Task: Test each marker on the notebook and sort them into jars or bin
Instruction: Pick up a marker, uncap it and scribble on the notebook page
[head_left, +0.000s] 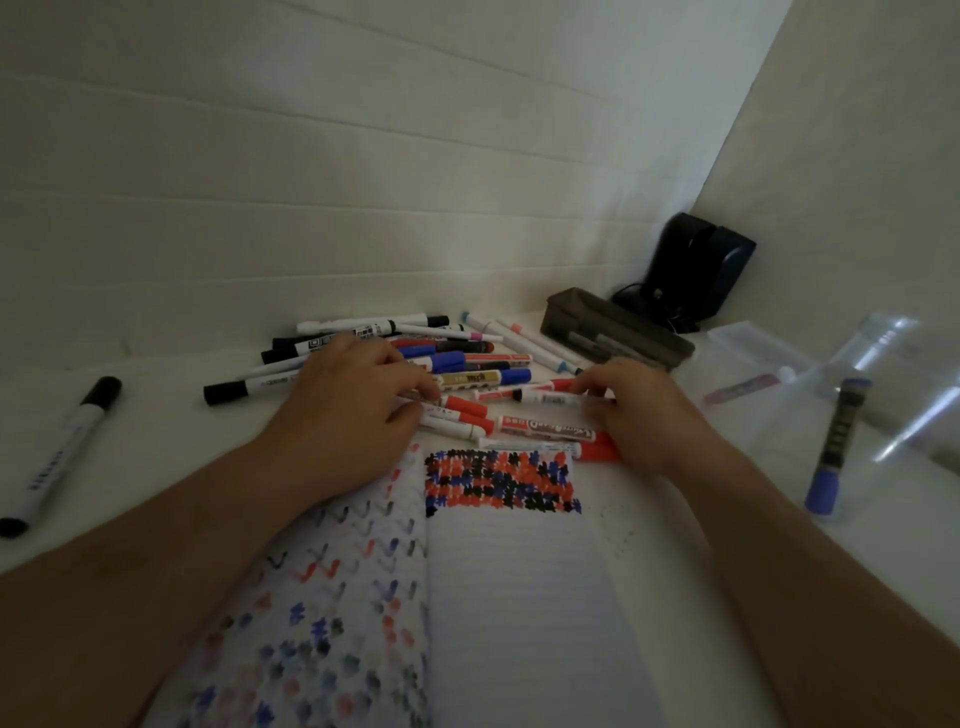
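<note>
- Head view shows a notebook (519, 597) lying open on a white surface (156, 415), directly below the person, so each test stroke can be made without reaching.
- Top of the right page carries a dense block of red, blue and black marks (498, 480); the left page holds fainter, scattered ones. Judgement: many markers are already tested.
- Marker pile (415, 364) lies just beyond the notebook's far edge, touching it at the red markers (545, 428), which keeps untested stock within finger range.
- Left hand (353, 405) rests on the pile, fingers curled down onto the barrels. Whether it pinches one marker or only steadies several cannot be told.
- Right hand (639, 410) has its fingertips closed narrowly on a white marker (550, 397) with a dark tip, which lies across the pile. Judgement: this is the next one being selected for test.
- Black marker (62, 447) lies alone, well apart at far left; a blue-capped marker (836, 447) lies alone at right, near the clear plastic.
- Clear plastic containers (831, 374) sit at right, one with a marker-like item inside; judgement: these serve as the jars.
- Dark tray (613, 327) behind the pile holds a few pens; it may be the bin, unconfirmed.
- Dark device (701, 265) stands in the corner, not part of the task.
- Progress, as judged: mid-task, with most of the pile still unsorted.
</note>
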